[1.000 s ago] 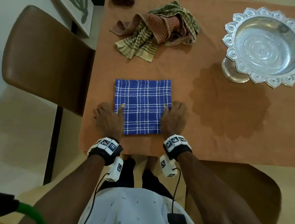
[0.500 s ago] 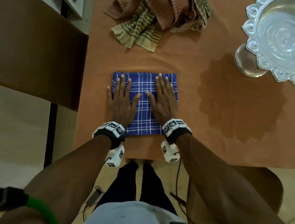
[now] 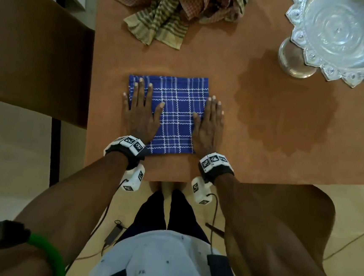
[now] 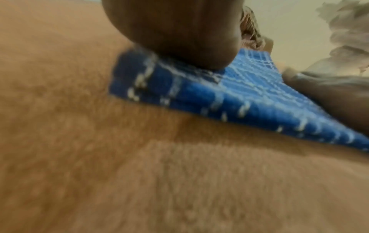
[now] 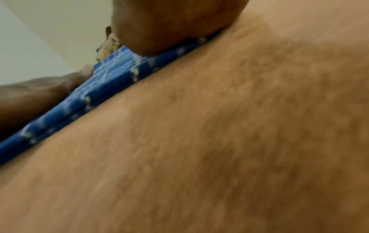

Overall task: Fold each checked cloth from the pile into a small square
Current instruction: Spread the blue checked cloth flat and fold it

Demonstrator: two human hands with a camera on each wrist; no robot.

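Here, blue cloth (image 3: 178,115) lies under flat hands (image 3: 173,124).

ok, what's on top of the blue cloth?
Both hands, flat: left hand on the blue cloth's left part, right hand over its right edge. The cloth beneath the palms is hidden.

Blue checked cloth (image 3: 179,115) lies folded to a rough square on the orange table (image 3: 264,145), near its front edge. Left hand (image 3: 141,112) lies flat, fingers straight, on the cloth's left part. Right hand (image 3: 209,125) lies flat along the cloth's right edge, outer fingers on the table. Pile of crumpled checked cloths (image 3: 179,12) at the far side, apart from the blue cloth. Silver bowl (image 3: 344,35) at far right. Brown chair (image 3: 36,59) left of the table.
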